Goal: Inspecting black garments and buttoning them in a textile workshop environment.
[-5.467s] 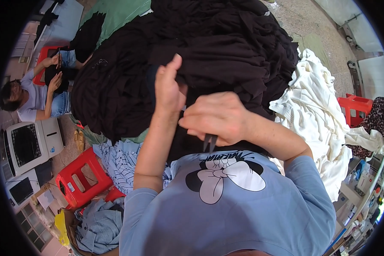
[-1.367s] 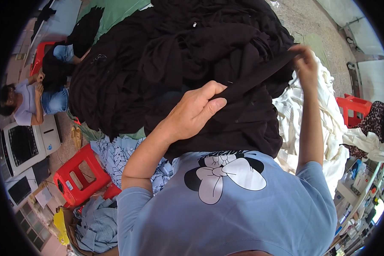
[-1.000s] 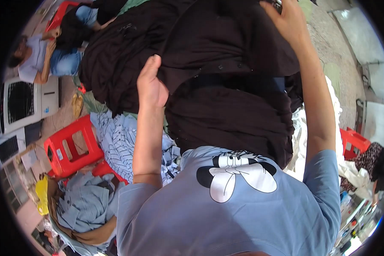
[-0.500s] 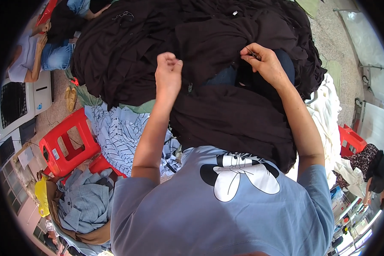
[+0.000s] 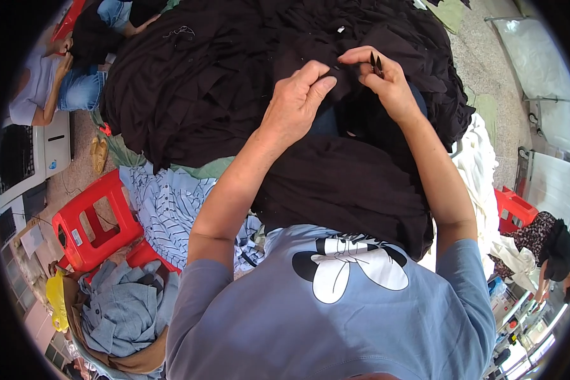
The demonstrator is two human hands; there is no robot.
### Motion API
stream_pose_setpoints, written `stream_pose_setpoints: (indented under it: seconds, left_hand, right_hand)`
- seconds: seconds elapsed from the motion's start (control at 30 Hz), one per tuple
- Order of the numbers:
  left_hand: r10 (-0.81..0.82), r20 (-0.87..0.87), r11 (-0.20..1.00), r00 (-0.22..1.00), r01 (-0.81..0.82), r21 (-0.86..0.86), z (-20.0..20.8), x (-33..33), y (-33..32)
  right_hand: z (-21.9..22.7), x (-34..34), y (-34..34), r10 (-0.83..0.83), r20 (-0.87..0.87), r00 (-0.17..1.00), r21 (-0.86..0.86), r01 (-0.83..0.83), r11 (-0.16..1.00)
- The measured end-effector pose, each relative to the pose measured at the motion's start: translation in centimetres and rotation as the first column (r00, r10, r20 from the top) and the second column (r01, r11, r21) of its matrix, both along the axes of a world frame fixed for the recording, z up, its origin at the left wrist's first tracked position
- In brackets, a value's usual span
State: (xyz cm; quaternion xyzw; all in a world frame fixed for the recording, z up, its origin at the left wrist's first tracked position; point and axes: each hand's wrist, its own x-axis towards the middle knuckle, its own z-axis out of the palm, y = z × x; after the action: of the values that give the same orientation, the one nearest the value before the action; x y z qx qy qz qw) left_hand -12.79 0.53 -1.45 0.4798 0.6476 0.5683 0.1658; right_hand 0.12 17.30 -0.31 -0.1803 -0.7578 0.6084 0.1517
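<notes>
Dark cloth (image 5: 247,82) beneath hands (image 5: 296,104), snips (image 5: 376,63) in right

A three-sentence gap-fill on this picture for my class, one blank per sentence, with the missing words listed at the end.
The hand holding the small snips is the person's ____ one.
The clothes to the right of the dark heap are ____ in colour.
The plastic stool left of the striped cloth is ____.
Missing words: right; white; red.

On the floor (image 5: 481,57), a green sheet (image 5: 212,170) lies under heaped dark garments (image 5: 190,88).
</notes>
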Motion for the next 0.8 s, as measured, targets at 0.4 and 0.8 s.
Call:
stream_pose_setpoints:
  seconds: [0.4, 0.8]
  left_hand:
    - [-0.361, 0.035, 0.932, 0.932, 0.361, 0.022, 19.1, -0.5, -2.1]
    - [-0.054, 0.076, 0.903, 0.996, 0.016, 0.429, 22.8, -2.7, -3.8]
  right_hand:
    - [10.1, -2.8, 1.4, 0.491, -0.287, 0.823, -0.490, -0.566, 0.662]
    - [23.1, 18.1, 12.9, -0.250, -0.095, 0.964, 0.287, 0.267, 0.920]
